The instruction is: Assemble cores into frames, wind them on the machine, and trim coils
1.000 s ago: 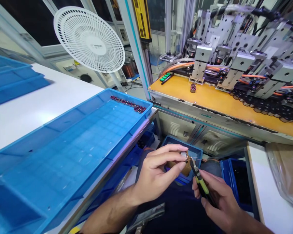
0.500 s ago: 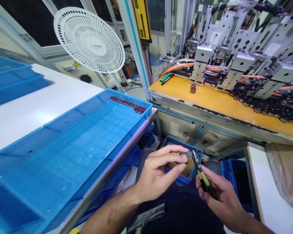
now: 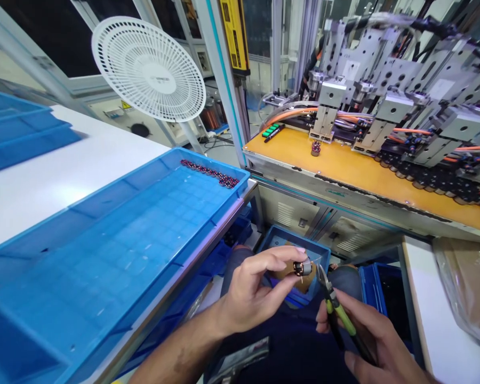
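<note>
Between the thumb and fingers of my left hand (image 3: 254,290) is a small wound motor stator (image 3: 304,268), a grey metal ring with copper windings. Thin wire ends stick out from it toward the right. My right hand (image 3: 378,330) is closed around wire cutters (image 3: 346,319) with green and black handles. The cutters' jaws point up and left, close beside the stator's wire ends; whether they touch a wire is too fine to tell. Below both hands sits a blue bin (image 3: 323,253) with brown material inside, partly hidden by my left hand.
A long blue tray (image 3: 116,234) on the left holds a row of stators (image 3: 210,172) at its far end. A white fan (image 3: 150,69) stands behind it. On the orange bench (image 3: 288,154) are more stators and a machine (image 3: 392,106). A plastic-wrapped box (image 3: 470,288) lies right.
My left hand has turned the stator so its windings and grey side show. The cutters' handles have spread, and my right hand has shifted slightly right and down.
</note>
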The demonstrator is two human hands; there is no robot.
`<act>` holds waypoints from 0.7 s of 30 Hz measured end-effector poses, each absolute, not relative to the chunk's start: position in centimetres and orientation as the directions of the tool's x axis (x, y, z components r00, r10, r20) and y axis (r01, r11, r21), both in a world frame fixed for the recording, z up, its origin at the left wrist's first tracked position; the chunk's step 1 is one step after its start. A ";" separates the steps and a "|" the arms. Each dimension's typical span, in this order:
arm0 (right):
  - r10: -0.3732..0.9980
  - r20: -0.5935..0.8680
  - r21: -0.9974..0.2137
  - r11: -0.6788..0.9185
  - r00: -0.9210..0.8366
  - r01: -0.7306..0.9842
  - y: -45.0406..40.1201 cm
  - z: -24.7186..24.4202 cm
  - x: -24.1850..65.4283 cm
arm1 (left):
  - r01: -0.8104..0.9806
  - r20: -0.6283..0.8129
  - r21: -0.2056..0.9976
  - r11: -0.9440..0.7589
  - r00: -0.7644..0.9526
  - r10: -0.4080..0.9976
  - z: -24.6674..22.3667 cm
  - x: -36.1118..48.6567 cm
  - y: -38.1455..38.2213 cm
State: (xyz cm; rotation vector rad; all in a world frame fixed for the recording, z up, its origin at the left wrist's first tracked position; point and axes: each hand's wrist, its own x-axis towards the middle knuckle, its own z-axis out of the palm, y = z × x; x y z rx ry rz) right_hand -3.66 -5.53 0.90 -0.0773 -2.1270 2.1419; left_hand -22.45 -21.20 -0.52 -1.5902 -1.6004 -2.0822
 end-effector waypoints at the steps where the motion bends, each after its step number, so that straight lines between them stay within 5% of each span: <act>1: 0.120 0.057 -0.998 -0.006 -0.991 -0.058 -5.7 1.1 -3.9 | 0.588 0.738 0.670 -0.453 -0.464 0.490 -0.5 -22.4 -21.3; 21: 0.084 0.034 -0.999 -0.011 -0.996 -0.035 -5.9 1.4 -5.0 | 0.536 0.691 0.720 -0.440 -0.502 0.519 -0.9 -22.3 -21.6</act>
